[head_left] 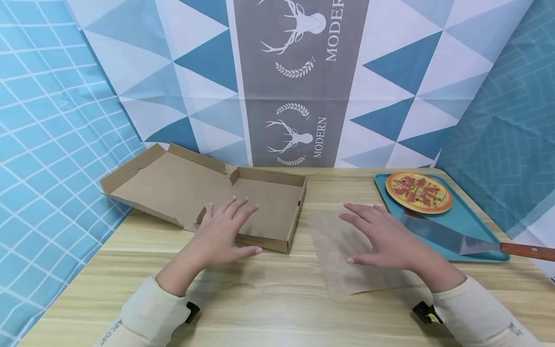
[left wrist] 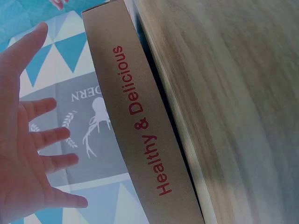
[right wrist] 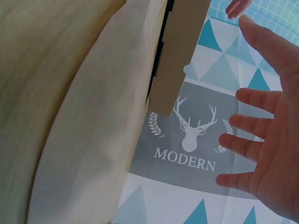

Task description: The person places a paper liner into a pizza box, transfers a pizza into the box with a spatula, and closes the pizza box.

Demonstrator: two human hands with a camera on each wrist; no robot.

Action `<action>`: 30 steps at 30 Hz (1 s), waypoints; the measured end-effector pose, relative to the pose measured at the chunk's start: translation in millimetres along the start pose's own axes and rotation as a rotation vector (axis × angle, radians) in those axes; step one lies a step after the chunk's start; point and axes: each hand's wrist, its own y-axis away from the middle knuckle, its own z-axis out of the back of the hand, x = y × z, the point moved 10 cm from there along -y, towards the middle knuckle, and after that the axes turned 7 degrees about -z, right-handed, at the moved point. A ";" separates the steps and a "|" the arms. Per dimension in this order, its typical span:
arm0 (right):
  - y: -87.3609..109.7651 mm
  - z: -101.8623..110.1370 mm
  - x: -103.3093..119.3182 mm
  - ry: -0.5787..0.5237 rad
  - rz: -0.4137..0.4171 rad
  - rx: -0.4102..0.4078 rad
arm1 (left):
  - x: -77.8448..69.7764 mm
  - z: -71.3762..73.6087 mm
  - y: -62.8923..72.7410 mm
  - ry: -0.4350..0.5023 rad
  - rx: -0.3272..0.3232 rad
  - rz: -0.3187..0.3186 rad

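Observation:
My left hand point(head_left: 223, 236) hovers with spread fingers above the near side of an opened cardboard pizza box point(head_left: 270, 207), holding nothing. Red lettering reading "Healthy & Delicious" runs along the box's front wall point(left wrist: 135, 112) in the left wrist view. Over a sheet of translucent paper point(head_left: 331, 260) to the right of the box is my right hand point(head_left: 383, 236), its fingers extended and nothing in them. A pizza point(head_left: 418, 193) lies on a blue tray point(head_left: 472, 212) at the far right. Across that tray rests a metal pizza server point(head_left: 459, 241) with a wooden handle, its blade partly behind my right hand.
The box lid point(head_left: 173, 183) leans back to the left, near the blue tiled-pattern wall covering point(head_left: 56, 125). A patterned cloth backdrop point(head_left: 299, 86) hangs behind the light wooden table point(head_left: 269, 308). The server's handle point(head_left: 526, 250) projects past the tray's right side.

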 end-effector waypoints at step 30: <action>17.5 -41.5 32.6 -0.159 0.068 0.361 | -12.6 8.7 3.2 0.066 -0.103 -0.129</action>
